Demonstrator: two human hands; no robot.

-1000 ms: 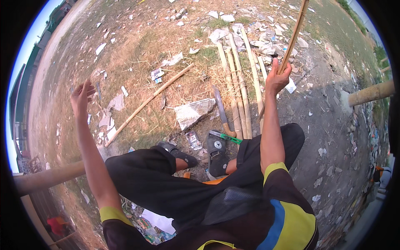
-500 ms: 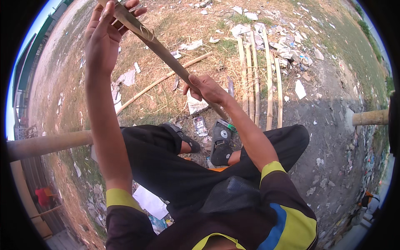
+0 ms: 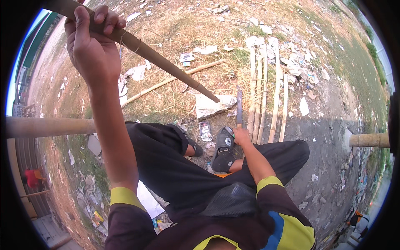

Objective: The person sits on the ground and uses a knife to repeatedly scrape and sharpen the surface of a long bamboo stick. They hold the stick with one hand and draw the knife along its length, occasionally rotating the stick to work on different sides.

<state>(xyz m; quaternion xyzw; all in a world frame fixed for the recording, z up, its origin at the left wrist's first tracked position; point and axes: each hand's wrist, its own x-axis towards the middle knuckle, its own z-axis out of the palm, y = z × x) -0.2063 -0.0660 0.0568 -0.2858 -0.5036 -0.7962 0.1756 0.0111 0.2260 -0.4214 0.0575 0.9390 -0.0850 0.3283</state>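
Observation:
My left hand [image 3: 95, 54] is closed around a long brownish bamboo pole [image 3: 166, 64], raised at the upper left. The pole slants down to the right, and its lower end comes down at a whitish block [image 3: 208, 109] on the ground. Low beside my shoe [image 3: 225, 143], my right hand [image 3: 241, 136] grips a long-bladed knife [image 3: 239, 104] by its handle. The blade points away from me, and the handle is mostly hidden by my fingers. The knife is apart from the pole.
Several split bamboo strips [image 3: 265, 87] lie side by side ahead on the right. Another thin bamboo stick [image 3: 175, 78] lies aslant on dry grass under the raised pole. Thick bamboo poles stick out at the left [image 3: 50, 127] and right [image 3: 368, 140]. Paper scraps litter the ground.
My right hand has left the bamboo pole, dropped beside my shoe and taken hold of the knife. My left hand has moved left, and the pole's lower end has come onto the block.

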